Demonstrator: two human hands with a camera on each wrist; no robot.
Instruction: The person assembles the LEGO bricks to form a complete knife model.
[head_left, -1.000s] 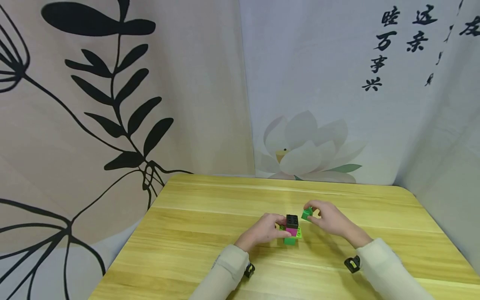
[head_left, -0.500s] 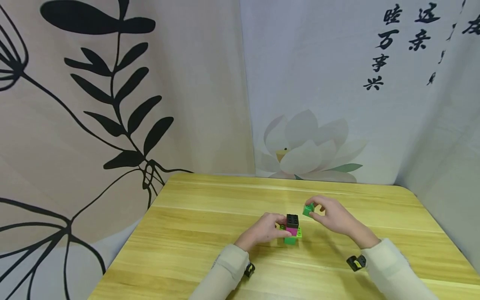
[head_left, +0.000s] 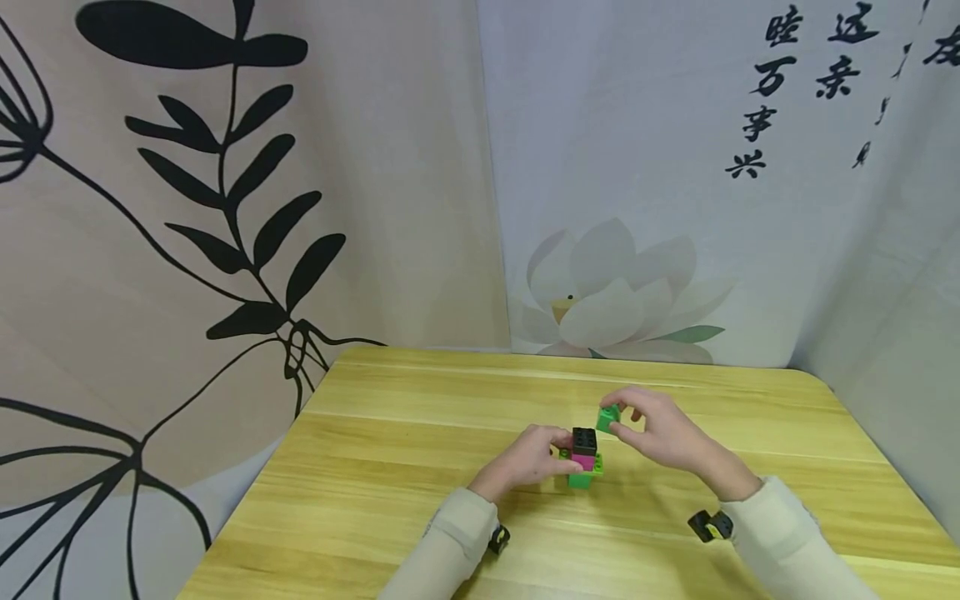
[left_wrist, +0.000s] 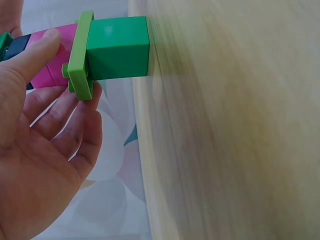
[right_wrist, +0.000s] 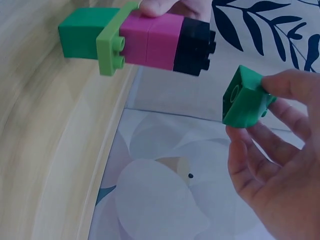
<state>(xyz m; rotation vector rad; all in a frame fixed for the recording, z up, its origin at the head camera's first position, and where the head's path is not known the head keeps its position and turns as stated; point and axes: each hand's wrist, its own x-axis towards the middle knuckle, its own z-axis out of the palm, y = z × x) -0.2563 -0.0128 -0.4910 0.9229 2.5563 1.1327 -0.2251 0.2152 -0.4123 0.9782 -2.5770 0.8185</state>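
Note:
A stack of toy building bricks stands upright in front of my left hand (head_left: 525, 458). From the bottom it has a green brick (right_wrist: 82, 32), a wider lime plate (right_wrist: 106, 52), magenta bricks (right_wrist: 150, 37) and a black brick (right_wrist: 192, 47) with its studs bare. My left thumb and fingers grip the stack at the magenta bricks. Thumb and fingertips of my right hand (head_left: 660, 429) pinch a loose green brick (right_wrist: 245, 100) with a sloped side, its hollow underside facing the stack. In the right wrist view a gap shows between this brick and the black studs.
The bricks are over a wooden table (head_left: 420, 417), whose far edge meets a hanging cloth (head_left: 405, 208) printed with leaves, a lotus and black characters. Each wrist wears a small black camera, seen below the right sleeve (head_left: 787, 533) and beside the left sleeve (head_left: 457, 537).
My right hand has lifted the loose green brick slightly, then brought it a little left, closer to the stack's top. My left hand and the stack have stayed in place.

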